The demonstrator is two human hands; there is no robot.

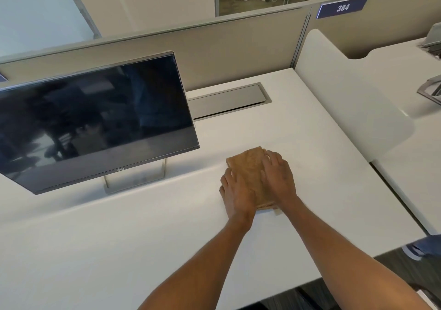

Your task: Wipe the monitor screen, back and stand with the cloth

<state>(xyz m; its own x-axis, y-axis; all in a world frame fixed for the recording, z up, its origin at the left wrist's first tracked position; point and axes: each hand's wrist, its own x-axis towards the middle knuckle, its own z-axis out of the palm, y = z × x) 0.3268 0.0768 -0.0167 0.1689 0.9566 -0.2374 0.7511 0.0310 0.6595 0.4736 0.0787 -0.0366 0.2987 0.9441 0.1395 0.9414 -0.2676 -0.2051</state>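
**2 flat hands on 1 folded cloth, 1 monitor untouched**

Count: 1 monitor point(95, 119), 1 stand point(134, 177), 1 cloth point(248, 166), 2 hands, 1 desk point(119, 238) under them all.

The monitor fills the view's 9 o'clock side. It is a thin, flat rectangle with a glossy black screen that carries dim reflections, a narrow dark bezel and a small logo on the lower edge. Its stand, below the screen at 6 o'clock, is a slim open rectangular frame of brushed silver metal. The desk is smooth and matte white.

The cloth lies on the desk at about 4 o'clock from the monitor, well apart from it. It is tan, soft-looking and folded into a thick rectangular pad with layered edges showing at its near end.

The left hand point(236, 193) lies palm down on the cloth's 8 o'clock part, fingers straight and spread, the outermost ones reaching past the cloth's edge. The right hand point(279, 178) lies palm down over the cloth's 3 o'clock edge, fingers straight and slightly fanned. Neither hand curls round the cloth; both rest flat on it.

Behind, at 12 o'clock from the cloth, 1 long grey metal hatch point(229, 101) is set flush in the desk. A beige partition point(214, 52) runs along the far edge, with 1 blue plate point(342, 7) reading 384 at 1 o'clock.
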